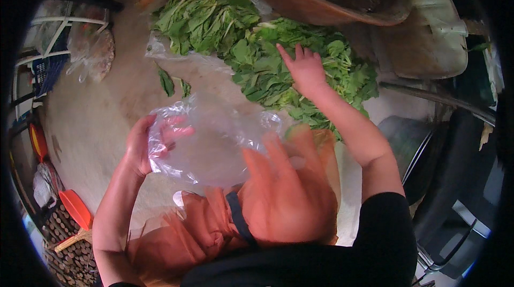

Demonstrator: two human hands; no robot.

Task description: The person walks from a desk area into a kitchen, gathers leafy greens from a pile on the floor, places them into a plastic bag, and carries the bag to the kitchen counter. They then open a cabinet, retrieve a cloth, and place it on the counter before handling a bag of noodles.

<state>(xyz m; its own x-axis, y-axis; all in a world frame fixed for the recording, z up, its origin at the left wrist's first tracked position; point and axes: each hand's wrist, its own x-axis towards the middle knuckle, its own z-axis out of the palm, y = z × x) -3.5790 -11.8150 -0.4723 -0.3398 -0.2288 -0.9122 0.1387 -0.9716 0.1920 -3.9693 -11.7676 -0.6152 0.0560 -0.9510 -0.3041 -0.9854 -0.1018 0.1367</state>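
A clear plastic bag (217, 142) hangs spread in front of me, its left edge held by my left hand (150, 142), with the fingers seen through the film. My right hand (303, 66) reaches over a large heap of leafy green vegetables (265, 78), index finger stretched out; whether it touches the leaves cannot be told. A second pile of greens (209, 18) lies farther back on a clear plastic sheet (188, 57). Loose leaves (165, 81) rest on the floor beside it. Blurred orange mesh fabric (285, 190) covers the area by my lap.
A large brown basin (341, 16) with dark plant matter stands at the back. Right of it are a worn chair seat (429, 34) and a dark round container (405, 154). A white rack (60, 20) with bags is at left, an orange bowl (76, 208) at lower left.
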